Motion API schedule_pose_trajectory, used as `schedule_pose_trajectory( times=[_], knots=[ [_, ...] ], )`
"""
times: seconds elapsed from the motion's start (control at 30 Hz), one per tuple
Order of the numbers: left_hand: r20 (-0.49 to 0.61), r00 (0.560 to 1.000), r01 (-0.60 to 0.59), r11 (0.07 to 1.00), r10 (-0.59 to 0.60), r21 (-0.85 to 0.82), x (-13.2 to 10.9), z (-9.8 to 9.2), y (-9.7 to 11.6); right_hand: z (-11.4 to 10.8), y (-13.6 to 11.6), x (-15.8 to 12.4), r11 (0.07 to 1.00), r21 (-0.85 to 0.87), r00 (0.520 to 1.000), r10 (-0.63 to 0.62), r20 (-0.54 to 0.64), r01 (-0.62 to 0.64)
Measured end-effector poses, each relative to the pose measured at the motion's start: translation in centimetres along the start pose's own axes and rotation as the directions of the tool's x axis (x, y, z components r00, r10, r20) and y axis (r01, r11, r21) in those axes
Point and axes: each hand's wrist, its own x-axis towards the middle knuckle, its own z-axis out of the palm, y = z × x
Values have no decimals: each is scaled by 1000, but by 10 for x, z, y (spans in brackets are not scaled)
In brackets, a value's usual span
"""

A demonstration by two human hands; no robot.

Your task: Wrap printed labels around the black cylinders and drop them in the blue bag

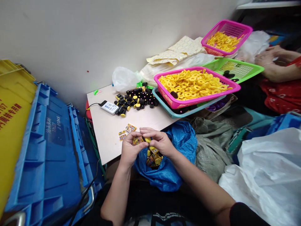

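Both hands meet above the front edge of the table. My left hand (132,147) is closed on a small printed packet (137,141) with orange and yellow colours. In the fingers of my right hand (162,142) is a small black-and-yellow cylinder (147,139), its yellow end against the packet; how far it sits inside, I cannot tell. Just below, an open blue woven sack (184,138) holds several similar printed pieces (154,158). Two flat printed packets (130,127) lie on the table beyond my left hand.
A pile of black-and-yellow cylinders (136,99) and a white corded device (109,107) lie on the table (103,135). At right stand a pink basket (162,95) of yellow rings and a green basket (251,69). Blue crates (56,141) line the left. Another person's hands (270,59) work far right.
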Motion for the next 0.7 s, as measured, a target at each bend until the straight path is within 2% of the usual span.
schedule_pose_trajectory(
  times=[0.1, 0.2, 0.33, 0.43, 0.53, 0.6, 0.63, 0.67, 0.7],
  knots=[
    [13, 1000, -5, 1000, 5, 15, -1, 6, 2, 8, 0, 1, 962, 198, 982, 188, 8, -186],
    [9, 999, -45, 998, 44, 46, 0, 9, 5, 11, 2, 3, 906, 274, 947, 315, 70, -322],
    [13, 1000, -26, 999, 26, 35, 0, 10, 2, 9, 9, 4, 910, 280, 951, 305, 53, -308],
    [40, 999, 19, 999, -17, -29, -3, 14, -5, 2, 10, 2, 925, 212, 949, 308, 60, -314],
    [166, 986, 37, 999, -37, 2, -9, 21, -10, -17, 2, 5, 929, 100, 932, 344, 116, -355],
    [342, 939, -11, 986, -47, 163, -11, 22, -14, -38, -8, 13, 942, 46, 943, 330, 41, -331],
    [425, 904, -71, 961, -52, 268, -10, 19, -17, -49, -12, 18, 955, -3, 954, 295, -58, -296],
    [472, 880, -145, 919, -50, 367, -8, 13, -19, -60, -15, 25, 962, -82, 954, 244, -174, -261],
    [469, 883, -211, 862, -35, 461, -4, 5, -23, -68, -17, 34, 955, -172, 944, 190, -269, -241]
  ],
)
